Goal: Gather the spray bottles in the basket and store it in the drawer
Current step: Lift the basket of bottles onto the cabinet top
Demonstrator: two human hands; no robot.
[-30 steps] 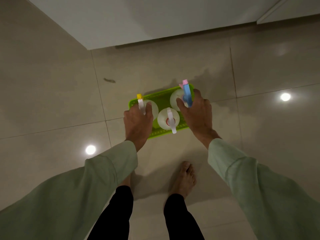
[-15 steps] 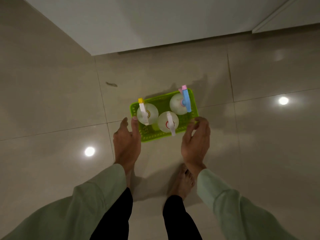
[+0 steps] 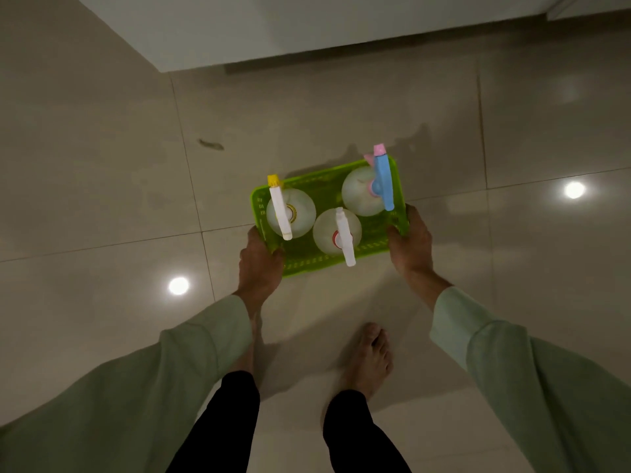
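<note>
A bright green basket (image 3: 309,264) sits over the tiled floor in front of my feet. Three clear spray bottles stand upright in it: one with a white head and yellow nozzle (image 3: 290,213) at the left, one with a white head and red collar (image 3: 336,232) in the middle front, one with a blue head and pink nozzle (image 3: 365,191) at the back right. My left hand (image 3: 259,261) grips the basket's left near corner. My right hand (image 3: 409,244) grips its right edge. I cannot tell whether the basket rests on the floor or is lifted.
A white cabinet front (image 3: 307,25) runs along the top, with a dark gap beneath it. The glossy beige floor tiles (image 3: 102,199) show two ceiling-light reflections and a small dark mark. My bare feet (image 3: 367,360) stand just behind the basket.
Both hands let go of the bottles, drew back toward me, then closed on the basket's left corner and right edge. The view has moved closer to the basket.
</note>
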